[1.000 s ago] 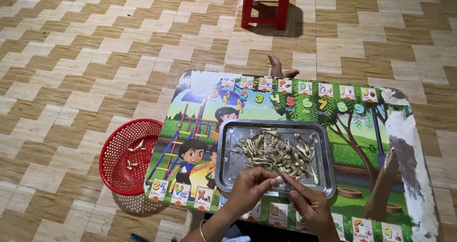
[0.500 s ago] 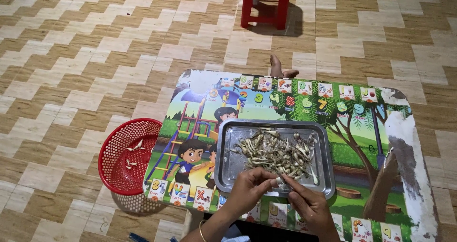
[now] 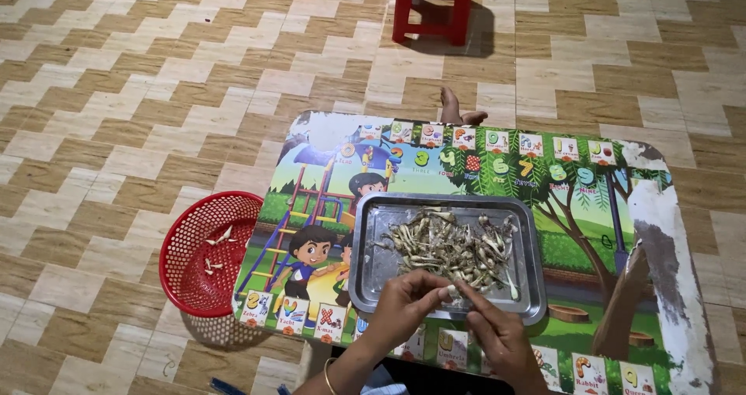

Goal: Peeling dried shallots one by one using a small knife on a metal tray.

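Little has moved since the earlier frames: both hands stay at the near edge of the steel tray [image 3: 365,274], and the heap on it looks unchanged. On this low desk [image 3: 660,239], its top printed with a bright cartoon of children, a playground, a tree and a border of letter and number cards, the tray sits near the middle. It holds a pile of small dried fish [image 3: 454,247], pale and tangled. Left hand [image 3: 404,309], with a thin bangle at the wrist, and right hand [image 3: 501,337] meet over the tray's near rim, their fingers pinched together on one small fish from the pile. The desk's right side is worn, its print peeled to grey and white. Just left of the desk, on the floor, stands a red mesh basket [image 3: 183,282] with a few pale scraps inside. Tan and cream tiles in a zigzag pattern cover the floor. A red plastic stool [image 3: 433,6] stands at the far side, and a bare foot [image 3: 454,111] shows at the desk's far edge.
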